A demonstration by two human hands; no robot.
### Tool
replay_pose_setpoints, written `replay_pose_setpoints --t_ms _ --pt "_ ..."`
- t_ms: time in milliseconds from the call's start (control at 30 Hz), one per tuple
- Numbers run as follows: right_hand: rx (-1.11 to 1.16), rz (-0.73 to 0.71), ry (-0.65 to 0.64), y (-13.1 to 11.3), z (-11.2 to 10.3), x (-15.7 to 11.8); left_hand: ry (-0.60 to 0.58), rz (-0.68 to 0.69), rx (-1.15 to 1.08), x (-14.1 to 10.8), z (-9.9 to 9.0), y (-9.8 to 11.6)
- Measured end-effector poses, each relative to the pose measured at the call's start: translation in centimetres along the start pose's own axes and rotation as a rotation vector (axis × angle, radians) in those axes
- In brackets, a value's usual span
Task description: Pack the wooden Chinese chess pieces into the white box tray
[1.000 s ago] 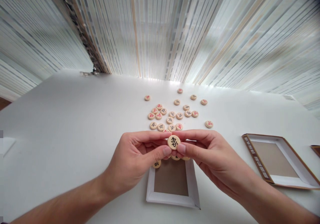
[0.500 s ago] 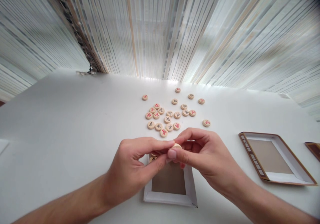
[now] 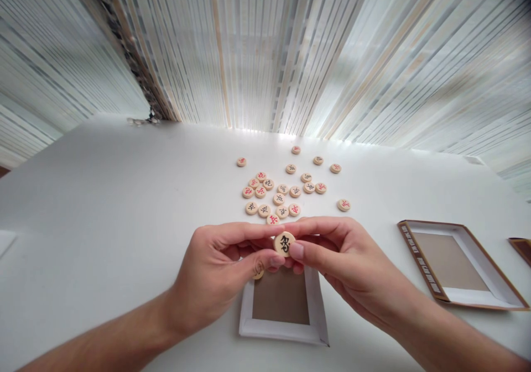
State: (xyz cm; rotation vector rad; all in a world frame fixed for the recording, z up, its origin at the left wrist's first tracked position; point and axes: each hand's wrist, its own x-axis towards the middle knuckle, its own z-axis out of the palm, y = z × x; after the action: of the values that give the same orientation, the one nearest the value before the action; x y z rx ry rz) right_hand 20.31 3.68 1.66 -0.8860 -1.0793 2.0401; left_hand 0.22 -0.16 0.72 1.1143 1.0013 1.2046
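Observation:
A round wooden xiangqi piece [image 3: 284,244] with a black character faces me, pinched between my two hands above a shallow cardboard box tray [image 3: 284,331]. My left hand [image 3: 226,270] grips its left side with thumb and fingers. From the other side my right hand [image 3: 338,253] holds it, thumb pressed on the lower right of its face. Below my left thumb, part of another xiangqi piece [image 3: 259,274] shows at the tray; the rest is hidden by the hand. Just beyond my fingertips lies a red-marked piece [image 3: 272,219], partly covered.
Several more xiangqi pieces [image 3: 279,199], red and black, lie face up across the white table [image 3: 124,223]. At the right is a brown-edged box lid [image 3: 450,261], with another brown item [image 3: 521,249] at the frame edge. A striped string curtain [image 3: 249,51] hangs behind the table.
The piece between my fingers has turned from nearly edge-on to facing me, so its black character shows. My hands have shifted slightly; the pieces on the table lie as before.

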Motion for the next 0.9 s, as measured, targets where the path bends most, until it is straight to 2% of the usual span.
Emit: replay_pose_setpoints --t_ms 200,400,600,733,900 --pt "0.066 0.026 -0.005 0.22 0.21 0.04 0.024 0.072 0.097 0.01 -0.01 -0.1" --pt "0.095 0.072 0.051 0.02 0.43 0.15 -0.084 0.186 0.187 -0.2 -0.09 0.01" --pt "0.05 0.029 0.05 -0.1 0.43 0.11 -0.152 0.253 0.263 -0.15 -0.17 0.15" --pt "0.027 -0.001 0.039 0.19 0.26 -0.05 -0.166 0.24 0.208 -0.03 -0.02 0.29" --pt "-0.047 -0.024 0.02 0.26 0.03 0.0 -0.157 0.129 0.078 0.06 0.2 0.4"
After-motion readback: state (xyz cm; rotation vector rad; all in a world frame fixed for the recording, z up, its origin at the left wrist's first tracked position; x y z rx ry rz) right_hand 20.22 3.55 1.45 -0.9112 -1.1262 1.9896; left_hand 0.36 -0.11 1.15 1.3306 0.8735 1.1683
